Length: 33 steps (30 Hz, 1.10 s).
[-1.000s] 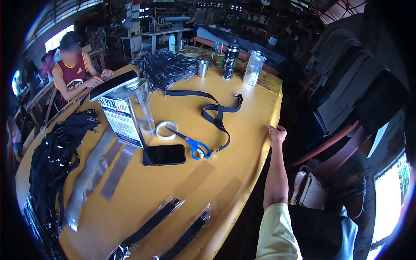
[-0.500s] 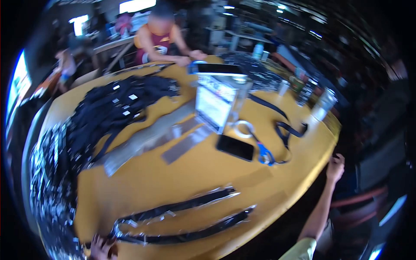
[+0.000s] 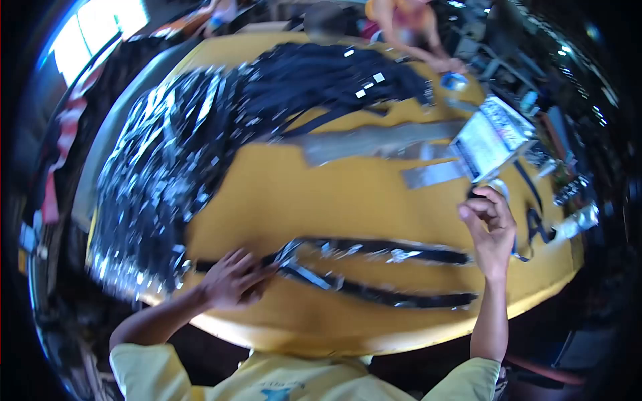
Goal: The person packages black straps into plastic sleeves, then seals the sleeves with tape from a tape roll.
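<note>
My left hand lies over black straps in shiny clear plastic at the near part of the table. Its fingers are spread and bent a little, resting at the bunched left end. From there two wrapped lengths run right, side by side with a gap between. My right hand is raised past their right ends, fingers curled and thumb apart, with nothing visible between them. Behind it, partly hidden, are a white tape roll and a dark edge, perhaps of the phone.
A large pile of plastic-wrapped black straps covers the table's left side, with loose black straps behind. Grey strips lie mid-table beside a bright box-like stand. A clear bottle lies right. Another person leans at the far edge.
The view has swung left and down, so the table appears shifted right. My right hand has come from beside the table edge to above the table. My left hand stays at the straps' left end.
</note>
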Tool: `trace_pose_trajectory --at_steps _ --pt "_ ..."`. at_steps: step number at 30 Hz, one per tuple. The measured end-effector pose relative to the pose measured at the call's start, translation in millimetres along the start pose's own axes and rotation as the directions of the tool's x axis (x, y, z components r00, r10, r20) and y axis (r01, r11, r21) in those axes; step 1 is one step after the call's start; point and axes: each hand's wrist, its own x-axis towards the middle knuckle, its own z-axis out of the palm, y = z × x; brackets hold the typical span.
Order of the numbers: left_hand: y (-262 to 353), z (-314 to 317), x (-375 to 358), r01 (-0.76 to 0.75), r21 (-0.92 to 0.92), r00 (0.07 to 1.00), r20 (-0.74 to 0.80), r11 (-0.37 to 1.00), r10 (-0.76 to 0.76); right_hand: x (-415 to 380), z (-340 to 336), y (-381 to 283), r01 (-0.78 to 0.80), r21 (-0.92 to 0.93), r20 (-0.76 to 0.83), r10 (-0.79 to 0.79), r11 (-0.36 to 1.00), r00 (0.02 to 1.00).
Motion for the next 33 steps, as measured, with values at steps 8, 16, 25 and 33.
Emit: trace_pose_trajectory --at_steps 8,16,25,33 --pt "-5 7 -7 -0.007 -0.094 0.996 -0.092 0.996 -0.002 -48 179 -43 0.108 0.226 0.5 -0.211 0.968 0.84" --pt "-5 4 -11 0.03 -0.105 0.997 -0.068 0.994 -0.037 -54 229 -40 0.209 0.234 0.548 -0.307 0.949 0.779" --pt "-4 3 -13 0.046 -0.097 0.997 -0.055 0.994 -0.051 -54 226 -33 0.756 0.036 0.523 -0.657 0.653 0.543" --pt "-3 2 -14 0.065 -0.122 0.997 -0.031 0.99 -0.069 -49 220 -42 0.798 0.077 0.599 -0.667 0.598 0.443"
